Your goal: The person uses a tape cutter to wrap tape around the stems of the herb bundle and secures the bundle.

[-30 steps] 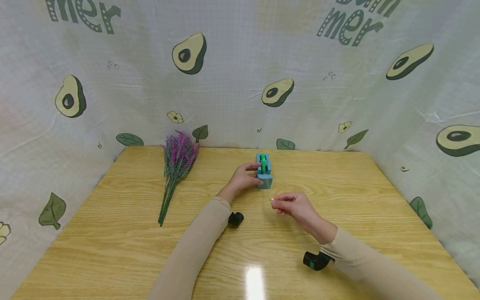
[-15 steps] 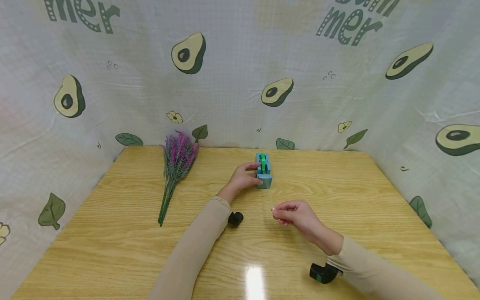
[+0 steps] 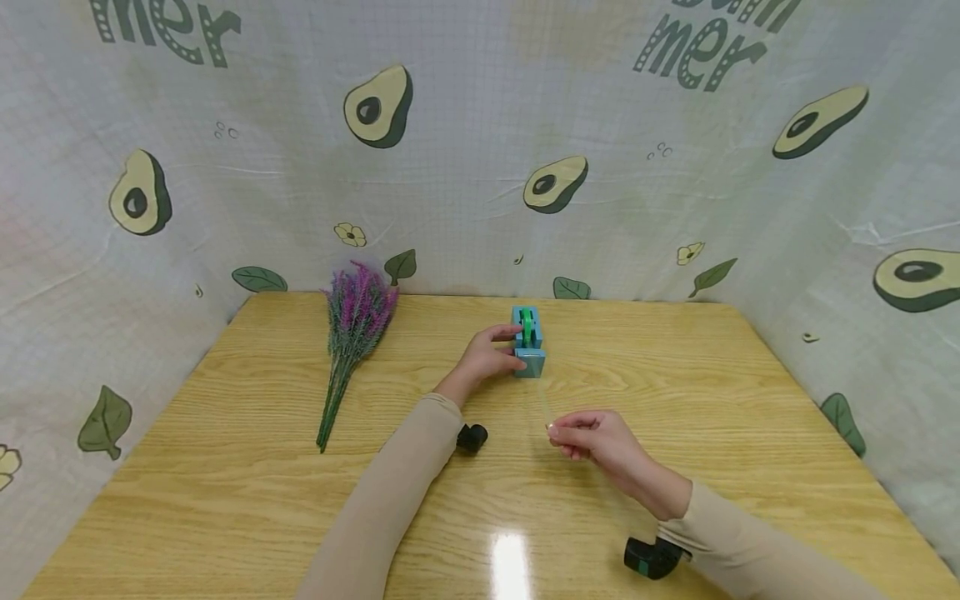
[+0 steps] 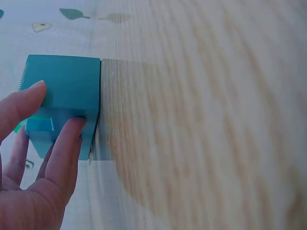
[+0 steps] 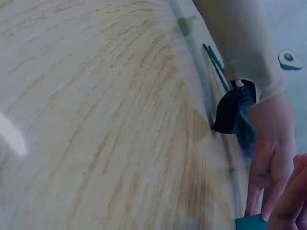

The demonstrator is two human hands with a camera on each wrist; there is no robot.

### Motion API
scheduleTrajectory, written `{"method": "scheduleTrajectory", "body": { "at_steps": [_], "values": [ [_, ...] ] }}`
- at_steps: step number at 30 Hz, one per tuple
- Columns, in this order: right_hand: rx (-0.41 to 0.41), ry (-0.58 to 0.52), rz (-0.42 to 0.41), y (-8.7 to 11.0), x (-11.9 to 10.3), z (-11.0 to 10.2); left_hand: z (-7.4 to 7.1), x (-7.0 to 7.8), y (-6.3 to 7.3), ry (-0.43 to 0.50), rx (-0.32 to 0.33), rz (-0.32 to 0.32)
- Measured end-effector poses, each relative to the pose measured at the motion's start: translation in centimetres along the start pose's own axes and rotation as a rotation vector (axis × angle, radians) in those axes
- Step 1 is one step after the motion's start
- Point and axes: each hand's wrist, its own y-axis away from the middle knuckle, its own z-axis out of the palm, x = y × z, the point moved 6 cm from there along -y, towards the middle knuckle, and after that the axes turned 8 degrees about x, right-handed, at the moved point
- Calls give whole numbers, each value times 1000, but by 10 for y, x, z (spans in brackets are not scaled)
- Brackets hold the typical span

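A blue tape dispenser (image 3: 530,364) with a green roll (image 3: 527,323) stands toward the back middle of the table. My left hand (image 3: 483,357) grips its left side; in the left wrist view, the thumb and fingers spread over the teal body (image 4: 67,81). Between thumb and index finger, my right hand (image 3: 596,440) pinches the end of a thin strip of clear tape (image 3: 545,407). That strip stretches from the dispenser's front toward me, faint against the wood. In the right wrist view, only the fingertips (image 5: 293,196) show at the lower right corner.
On the left of the wooden table (image 3: 247,492) lies a bunch of purple flowers (image 3: 356,325) with green stems. A cloth printed with avocados (image 3: 555,185) hangs behind. Black wrist cameras (image 3: 651,557) sit under both sleeves.
My right hand has drawn back toward me, away from the dispenser, and the strip of tape has grown longer. The left hand and dispenser have stayed in place.
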Motion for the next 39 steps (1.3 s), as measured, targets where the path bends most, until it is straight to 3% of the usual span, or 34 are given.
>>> {"method": "scheduleTrajectory", "body": {
  "at_steps": [13,21,29,39],
  "values": [
    [5,-5,25,-2,13,6,-6,-1,2,25,-11,8],
    [-3,-7,44,0,14,8,-41,4,16,-2,23,62],
    [-16,-13,41,1,13,6,-78,13,34,37,21,124],
    [-32,-31,40,1,15,8,-112,10,50,41,5,189]
  ]
}}
